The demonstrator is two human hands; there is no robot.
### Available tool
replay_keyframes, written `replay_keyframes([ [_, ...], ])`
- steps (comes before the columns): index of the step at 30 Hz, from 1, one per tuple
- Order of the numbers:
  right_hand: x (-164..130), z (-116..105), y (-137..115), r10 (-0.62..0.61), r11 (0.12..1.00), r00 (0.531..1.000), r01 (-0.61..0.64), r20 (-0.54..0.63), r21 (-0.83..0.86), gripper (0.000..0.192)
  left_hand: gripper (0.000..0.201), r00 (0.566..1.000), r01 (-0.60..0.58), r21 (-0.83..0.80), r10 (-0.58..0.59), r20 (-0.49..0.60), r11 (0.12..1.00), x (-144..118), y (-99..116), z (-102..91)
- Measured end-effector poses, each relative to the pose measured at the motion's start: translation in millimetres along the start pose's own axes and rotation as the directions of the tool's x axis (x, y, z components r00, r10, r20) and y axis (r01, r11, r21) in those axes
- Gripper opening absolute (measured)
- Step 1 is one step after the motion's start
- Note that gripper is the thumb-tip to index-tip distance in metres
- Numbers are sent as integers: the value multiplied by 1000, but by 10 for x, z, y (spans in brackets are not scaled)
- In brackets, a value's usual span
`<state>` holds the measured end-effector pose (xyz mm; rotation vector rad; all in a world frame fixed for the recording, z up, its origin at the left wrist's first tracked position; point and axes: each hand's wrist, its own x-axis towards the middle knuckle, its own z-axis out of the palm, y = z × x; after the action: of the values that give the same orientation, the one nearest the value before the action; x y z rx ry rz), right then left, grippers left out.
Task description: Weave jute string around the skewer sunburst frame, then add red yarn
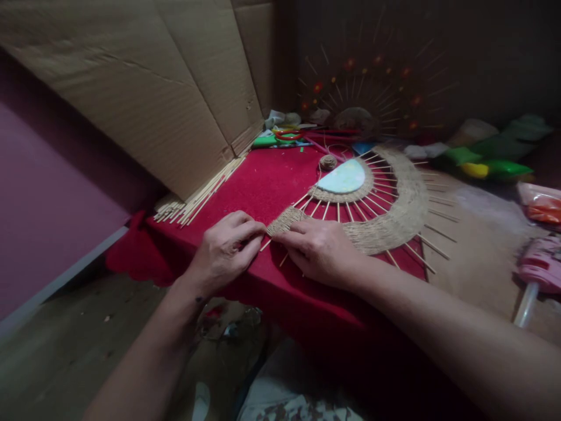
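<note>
While the right hand [318,248] presses flat on the woven fan [394,216] to steady it, the left hand [228,248] pinches the twine end at a stick [265,244]. Spare sticks [197,199] lie near the red cloth [263,181].

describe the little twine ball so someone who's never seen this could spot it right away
Start at the red cloth covering the low table, then find the half-round woven fan piece with thin sticks radiating from a pale blue half-disc. The twine ball sits just beyond that disc's left tip, apart from both hands. It is the only small, round, brown wound lump there.
</note>
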<state>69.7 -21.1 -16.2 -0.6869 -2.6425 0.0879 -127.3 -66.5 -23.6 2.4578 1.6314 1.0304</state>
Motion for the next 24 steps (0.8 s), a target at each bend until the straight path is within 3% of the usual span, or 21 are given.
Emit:
replay_keyframes([
  [6,0,-9,-2,8,1000,1000,-8,14,-7,29,16,999,11,-54,-13,-45,998,-8,1,-1],
  [24,10,-6,-3,9,1000,1000,-9,18,-27,29,17,999,-28,39,29,-27,999,4,-8,41],
])
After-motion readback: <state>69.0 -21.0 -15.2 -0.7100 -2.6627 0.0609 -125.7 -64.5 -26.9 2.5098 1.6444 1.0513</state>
